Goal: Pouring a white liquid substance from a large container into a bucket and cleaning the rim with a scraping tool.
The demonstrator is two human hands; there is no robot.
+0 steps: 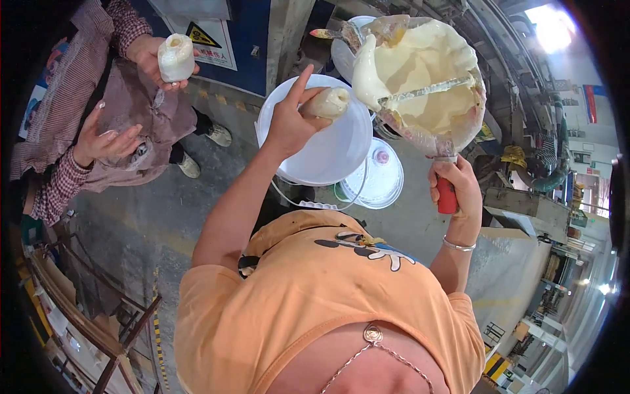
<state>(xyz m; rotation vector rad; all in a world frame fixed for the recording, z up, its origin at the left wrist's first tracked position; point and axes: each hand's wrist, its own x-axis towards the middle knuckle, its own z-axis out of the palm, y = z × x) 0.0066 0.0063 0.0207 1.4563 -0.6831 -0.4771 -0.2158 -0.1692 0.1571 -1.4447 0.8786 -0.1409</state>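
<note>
My left hand (294, 126) is closed round a cream-coloured, rounded hollow piece (330, 104), whose holed end faces right, above a large white bucket (275, 157). The index finger sticks up, away from the piece. In my right hand (462, 180) is the red handle (447, 197) of a big, coated ladle (478, 105). Thick cream-coloured liquid (426, 69) lies in the ladle's bowl and coats its left rim. A narrow crusted bar (426, 90) crosses the bowl. The ladle is up beside the bucket, to its right.
At the left a co-worker's hand (147, 56) holds a similar white piece (176, 62); their other hand (105, 141) is open. A white lid (380, 187) lies right of the bucket. Another white container (342, 59) stands behind. Machinery (518, 59) lines the right side.
</note>
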